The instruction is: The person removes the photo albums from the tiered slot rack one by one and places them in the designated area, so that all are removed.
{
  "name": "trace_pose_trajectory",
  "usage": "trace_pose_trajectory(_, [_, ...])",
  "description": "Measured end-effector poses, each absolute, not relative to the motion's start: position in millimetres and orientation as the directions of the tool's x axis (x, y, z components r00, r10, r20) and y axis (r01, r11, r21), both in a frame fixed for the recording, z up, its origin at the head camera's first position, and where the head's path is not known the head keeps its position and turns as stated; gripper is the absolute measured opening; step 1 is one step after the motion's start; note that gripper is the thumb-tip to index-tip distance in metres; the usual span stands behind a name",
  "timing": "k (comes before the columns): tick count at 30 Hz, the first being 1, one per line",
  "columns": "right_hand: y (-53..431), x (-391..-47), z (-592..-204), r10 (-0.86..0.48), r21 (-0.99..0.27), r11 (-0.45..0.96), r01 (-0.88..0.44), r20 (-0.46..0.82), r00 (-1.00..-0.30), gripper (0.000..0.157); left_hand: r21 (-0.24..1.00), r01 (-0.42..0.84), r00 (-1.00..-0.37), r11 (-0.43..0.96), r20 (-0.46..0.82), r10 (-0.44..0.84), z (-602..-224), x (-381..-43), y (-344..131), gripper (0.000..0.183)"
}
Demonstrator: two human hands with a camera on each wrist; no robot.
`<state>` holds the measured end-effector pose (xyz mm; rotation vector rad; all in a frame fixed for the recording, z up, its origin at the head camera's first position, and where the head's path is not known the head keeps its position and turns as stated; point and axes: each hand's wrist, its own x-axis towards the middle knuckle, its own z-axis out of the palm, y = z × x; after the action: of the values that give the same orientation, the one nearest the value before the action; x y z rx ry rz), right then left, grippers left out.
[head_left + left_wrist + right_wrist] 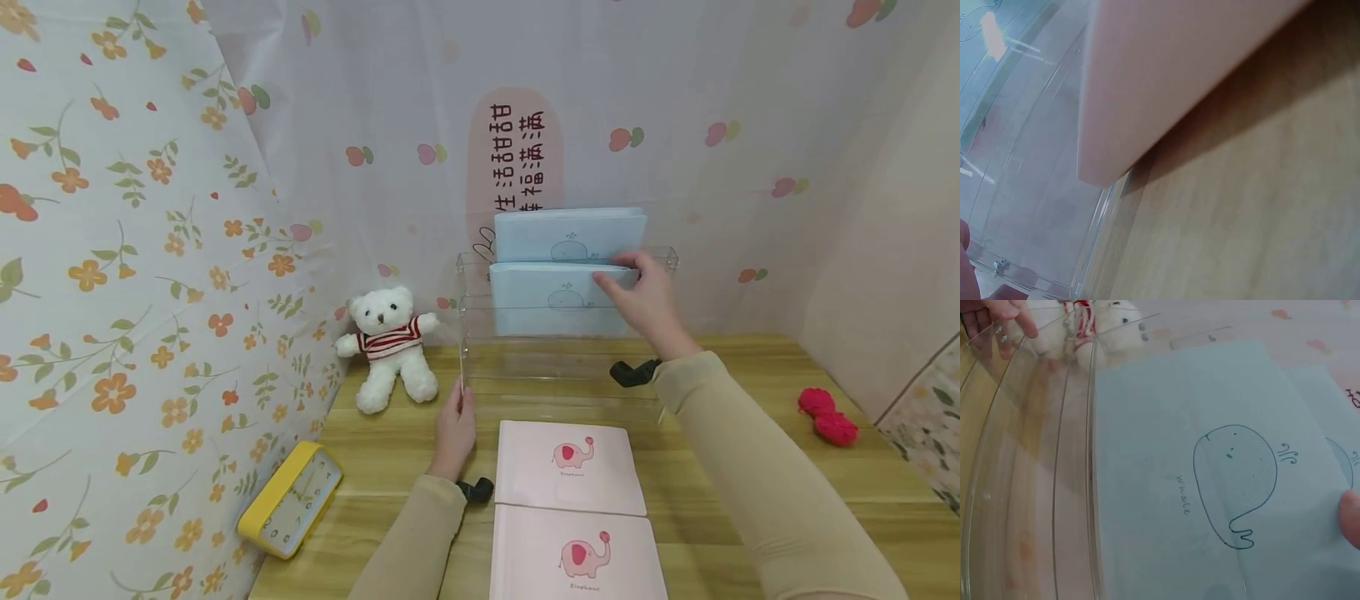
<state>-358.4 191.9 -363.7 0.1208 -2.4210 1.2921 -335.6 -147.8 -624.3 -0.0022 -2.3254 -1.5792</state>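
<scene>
A clear plastic rack [555, 358] stands on the table, holding two light-blue whale notebooks one behind the other. My right hand [648, 300] pinches the top right edge of the front blue notebook [525, 292], thumb on its cover and fingers behind. In the right wrist view that notebook [1147, 456] shows a whale drawing and the word "whale", seen through the clear front panel. The rear blue notebook [525, 233] rises higher, just behind my right fingers. My left hand [455, 429] grips the rack's lower left side edge.
Two pink elephant notebooks [525, 467] lie on the table in front of the rack. A white teddy bear [390, 346] sits left of it, with a yellow clock [281, 487] nearer. Pink yarn [827, 415] lies at right. A printed curtain [360, 83] hangs behind.
</scene>
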Motion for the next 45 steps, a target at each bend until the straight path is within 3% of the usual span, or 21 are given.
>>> trace_pose_trajectory(6, [197,-364,-357,0.03,-0.777,0.577,-0.25,0.325,-0.945,0.054,0.881,0.239,-0.923,0.408,0.337,-0.187,-624,-335,-147,0.058])
trace_pose_trajectory(14, [205,-370,-353,-0.032,-0.801,0.56,-0.213,0.236,-0.971,0.046,0.889,0.225,-0.931,0.398,0.317,-0.181,-630,-339,-148,0.057])
trace_pose_trajectory(20, [198,-368,-357,0.003,-0.842,0.505,-0.188,0.22,-0.976,0.045,0.88,0.242,-0.926,0.408,0.335,-0.173,-604,-322,-146,0.058])
trace_pose_trajectory(26, [190,-363,-369,0.088,-0.875,0.441,-0.2,0.264,-0.96,0.041,0.903,0.184,-0.95,0.389,0.265,-0.167,-592,-314,-144,0.056])
trace_pose_trajectory(30, [186,-360,-371,0.161,-0.881,0.387,-0.274,0.357,-0.92,0.035,0.916,0.154,-0.956,0.371,0.232,-0.178,-592,-315,-142,0.055])
trace_pose_trajectory(37, [186,-338,-359,0.297,-0.852,0.322,-0.413,0.505,-0.81,0.029,0.877,0.268,-0.915,0.399,0.361,-0.18,-604,-326,-141,0.057])
trace_pose_trajectory(39, [187,-328,-355,0.332,-0.839,0.28,-0.467,0.541,-0.773,0.029,0.875,0.251,-0.917,0.413,0.352,-0.19,-602,-326,-141,0.057])
trace_pose_trajectory(45, [196,-294,-360,0.475,-0.839,0.121,-0.53,0.518,-0.711,0.028,0.909,0.188,-0.948,0.373,0.267,-0.174,-592,-313,-140,0.058])
